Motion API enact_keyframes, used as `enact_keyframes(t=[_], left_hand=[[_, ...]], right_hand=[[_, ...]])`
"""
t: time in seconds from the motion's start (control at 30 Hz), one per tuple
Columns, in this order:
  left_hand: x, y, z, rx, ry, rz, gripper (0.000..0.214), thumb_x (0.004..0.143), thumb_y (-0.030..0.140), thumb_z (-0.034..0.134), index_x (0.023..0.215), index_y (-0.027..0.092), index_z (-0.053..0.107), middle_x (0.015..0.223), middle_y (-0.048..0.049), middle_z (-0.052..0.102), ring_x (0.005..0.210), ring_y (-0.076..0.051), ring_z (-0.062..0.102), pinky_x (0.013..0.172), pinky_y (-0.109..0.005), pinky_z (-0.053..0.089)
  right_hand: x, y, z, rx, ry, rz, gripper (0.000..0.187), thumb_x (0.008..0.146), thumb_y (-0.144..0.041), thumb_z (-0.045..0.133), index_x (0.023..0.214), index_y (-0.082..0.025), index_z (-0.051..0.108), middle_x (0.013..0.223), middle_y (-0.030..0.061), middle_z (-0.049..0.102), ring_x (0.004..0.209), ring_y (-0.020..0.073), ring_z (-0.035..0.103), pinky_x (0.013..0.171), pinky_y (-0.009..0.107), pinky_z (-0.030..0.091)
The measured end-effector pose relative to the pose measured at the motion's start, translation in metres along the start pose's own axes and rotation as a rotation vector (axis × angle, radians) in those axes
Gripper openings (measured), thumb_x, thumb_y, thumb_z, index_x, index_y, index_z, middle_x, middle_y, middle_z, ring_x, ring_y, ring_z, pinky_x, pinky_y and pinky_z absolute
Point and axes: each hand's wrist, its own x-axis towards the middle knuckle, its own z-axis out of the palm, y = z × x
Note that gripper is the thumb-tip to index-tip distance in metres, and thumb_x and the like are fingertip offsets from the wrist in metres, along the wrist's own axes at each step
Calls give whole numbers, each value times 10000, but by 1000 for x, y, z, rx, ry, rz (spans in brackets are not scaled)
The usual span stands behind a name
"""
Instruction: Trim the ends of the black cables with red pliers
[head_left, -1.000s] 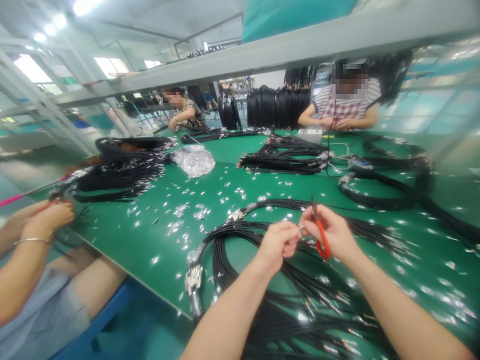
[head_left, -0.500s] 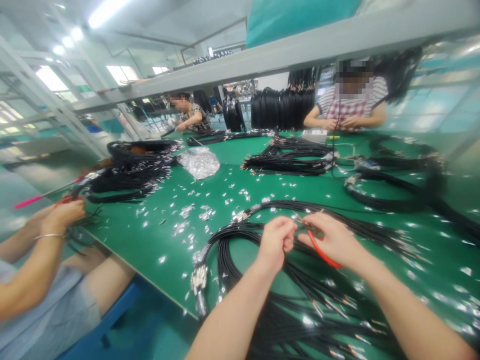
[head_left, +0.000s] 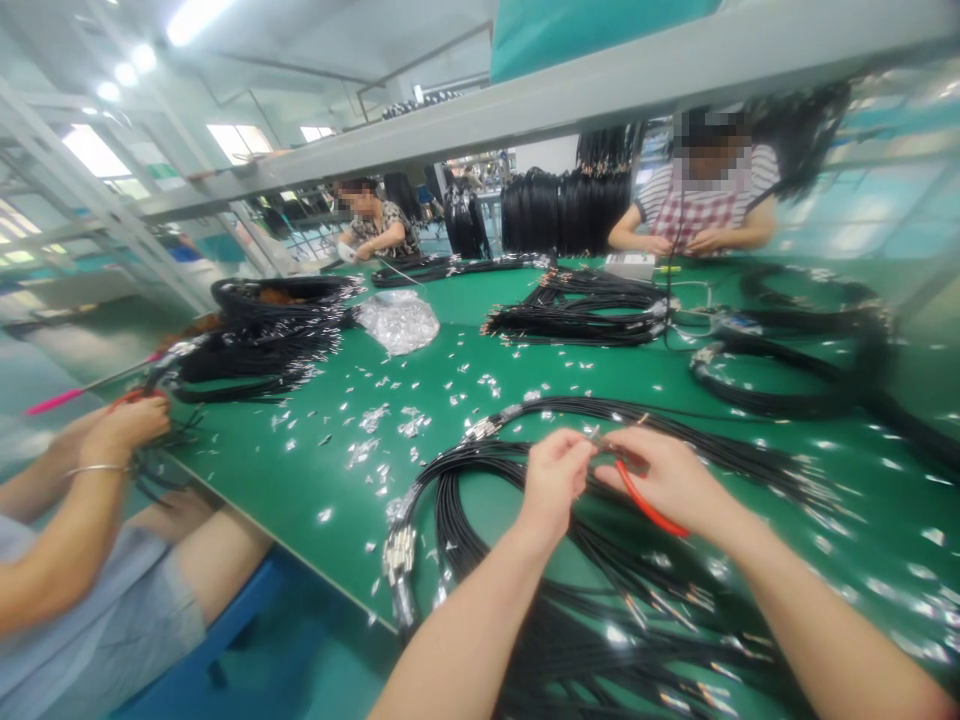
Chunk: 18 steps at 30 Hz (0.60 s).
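My right hand (head_left: 664, 470) is closed around red-handled pliers (head_left: 651, 508); their metal jaws point left toward my other hand. The fingertips of my left hand (head_left: 556, 472) are pinched together right at the jaws, and what they hold is too small and covered to make out. Beneath both hands lies a looped bundle of black cables (head_left: 465, 490) with metal connectors (head_left: 399, 552) at one end and stripped, coloured wire tips at the other. Another bundle of black cables (head_left: 600, 408) curves behind my hands.
Shiny scraps (head_left: 367, 420) litter the green table (head_left: 307, 500). A clear plastic bag (head_left: 397, 322) and more cable bundles (head_left: 592, 310) lie farther back. A co-worker's hands (head_left: 139, 420) hold a red-handled tool at left. Two people sit across, below a grey shelf beam (head_left: 450, 130).
The pliers' jaws and my left fingertips have come closer together. The far-left person across the table has shifted their hands slightly. My grip on the pliers looks the same.
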Motion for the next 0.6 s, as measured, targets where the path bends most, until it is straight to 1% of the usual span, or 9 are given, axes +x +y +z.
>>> enact_keyframes(t=[0.17, 0.2, 0.27, 0.33, 0.37, 0.4, 0.47, 0.5, 0.6], left_hand=[[3, 3, -3, -73, -4, 30, 200, 673, 306, 628, 656, 129, 535, 455, 72, 353, 368, -19, 271, 371, -180, 149], [3, 4, -4, -86, -7, 23, 204, 668, 308, 633, 658, 130, 534, 460, 71, 357, 367, -18, 271, 371, -180, 144], [4, 6, -5, -94, -27, -18, 214, 655, 312, 646, 652, 130, 531, 464, 70, 355, 364, -15, 260, 369, -179, 128], [3, 6, -4, -78, -60, -77, 228, 639, 317, 657, 636, 130, 526, 454, 75, 336, 361, -12, 237, 370, -178, 109], [2, 6, -3, -61, -82, -107, 232, 630, 317, 662, 624, 132, 520, 446, 79, 324, 359, -11, 224, 371, -179, 100], [1, 6, -2, -42, -101, -131, 233, 624, 314, 664, 615, 135, 516, 438, 83, 312, 358, -10, 212, 374, -181, 93], [-1, 6, 0, 6, -133, -158, 229, 616, 311, 662, 604, 139, 512, 425, 88, 298, 358, -12, 197, 381, -186, 90], [-3, 6, 1, 34, -145, -163, 226, 611, 308, 659, 594, 140, 510, 423, 88, 299, 362, -14, 198, 386, -188, 98], [-4, 4, 1, 133, -189, -120, 215, 597, 288, 641, 546, 137, 497, 442, 69, 340, 404, -30, 257, 420, -192, 172]], right_hand=[[0, 9, -2, 7, -39, 50, 263, 756, -415, 580, 891, -193, 627, 755, 42, 656, 631, 183, 587, 578, 279, 439], [-1, 12, -3, 14, -16, 52, 256, 749, -405, 592, 887, -191, 623, 754, 41, 649, 617, 177, 579, 569, 278, 438], [-2, 14, -5, 47, 94, 21, 221, 747, -351, 605, 894, -186, 603, 780, 43, 630, 611, 164, 561, 566, 275, 441], [-2, 12, -7, 76, 245, -93, 165, 780, -253, 566, 930, -185, 573, 805, 47, 604, 647, 159, 545, 596, 276, 447], [-3, 9, -8, 71, 296, -186, 162, 797, -194, 526, 955, -186, 561, 811, 52, 592, 682, 164, 539, 622, 283, 449], [-3, 7, -9, 47, 316, -293, 191, 807, -138, 483, 978, -185, 553, 810, 57, 584, 720, 171, 530, 651, 294, 448], [-4, 1, -9, -52, 304, -486, 268, 809, -61, 418, 1013, -172, 552, 778, 67, 570, 755, 186, 503, 677, 315, 438], [-4, -2, -10, -125, 287, -550, 279, 810, -46, 404, 1012, -160, 559, 746, 69, 561, 743, 189, 485, 669, 322, 431], [-7, -12, -13, -380, 209, -630, 231, 833, -60, 406, 946, -135, 592, 673, 64, 531, 672, 183, 437, 630, 324, 398]])
